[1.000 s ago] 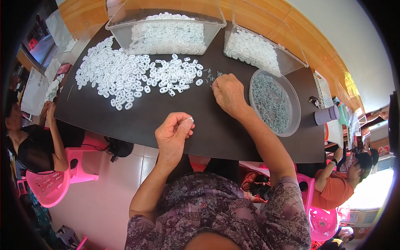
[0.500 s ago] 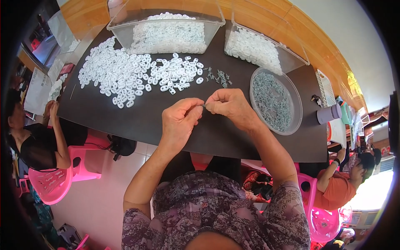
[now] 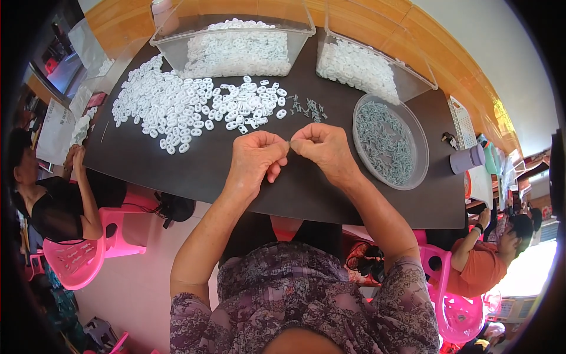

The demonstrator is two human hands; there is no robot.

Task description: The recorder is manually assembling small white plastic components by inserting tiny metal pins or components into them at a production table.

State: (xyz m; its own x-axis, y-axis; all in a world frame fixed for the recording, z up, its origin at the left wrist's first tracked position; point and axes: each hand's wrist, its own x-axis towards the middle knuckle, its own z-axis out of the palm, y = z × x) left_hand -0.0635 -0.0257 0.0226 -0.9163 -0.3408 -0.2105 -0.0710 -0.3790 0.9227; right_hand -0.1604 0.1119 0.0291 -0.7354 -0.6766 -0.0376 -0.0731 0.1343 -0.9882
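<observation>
Over the dark table (image 3: 330, 203), left hand (image 3: 253, 159) and right hand (image 3: 324, 154) meet, thumb and forefinger of each pinching a small piece (image 3: 289, 143), too hidden for me to identify; a slack fingertip grip could drop it toward the smooth, two-holed white ovals (image 3: 171, 97) or thin grey screw-like bits (image 3: 313, 110) beside the clear, rounded plastic tub (image 3: 421, 168)

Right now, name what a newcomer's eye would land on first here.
Probably the broad heap of white oval pieces at the far left of the dark table. Next, the left grip and the right grip, close together in the middle. Then the clear tub of small grey pieces on the right, and the bright pink chair at lower left.
</observation>
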